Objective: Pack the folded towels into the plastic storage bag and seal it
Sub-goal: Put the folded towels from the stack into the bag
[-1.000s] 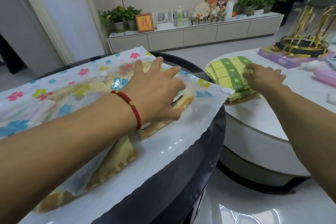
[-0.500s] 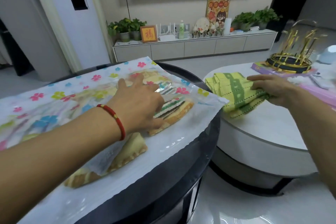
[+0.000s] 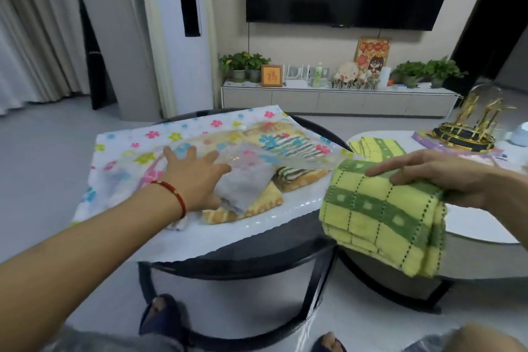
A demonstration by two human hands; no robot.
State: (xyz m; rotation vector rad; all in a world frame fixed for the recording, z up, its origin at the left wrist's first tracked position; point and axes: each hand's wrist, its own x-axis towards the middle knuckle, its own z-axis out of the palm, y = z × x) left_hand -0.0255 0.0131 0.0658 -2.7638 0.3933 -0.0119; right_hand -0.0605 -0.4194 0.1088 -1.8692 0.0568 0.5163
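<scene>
Head view, the only one on offer. The right hand [image 3: 437, 177] grips a folded green-and-yellow towel [image 3: 383, 217], fingers laid over its top edge and the cloth hanging below, held in the air between the two tables. The left hand [image 3: 197, 177] is spread flat, fingers straight, pressing on the flowered plastic storage bag [image 3: 183, 134] that lies across the dark round table [image 3: 237, 260].

Here is what matters: the bag's mouth [image 3: 288, 164] sits just beyond the left hand's fingertips, toward the right hand, with its clear top flap lifted a little. Orange-edged towels [image 3: 251, 206] poke out of it already. The bag runs long from the mouth away past the left wrist, so the carried towel looks set to slide in sideways, right to left.

The right hand is the nearer one to that opening, and loaded. Another green towel [image 3: 380, 147] waits on the white table [image 3: 474, 228] behind the right hand. Sealing looks some way off.
</scene>
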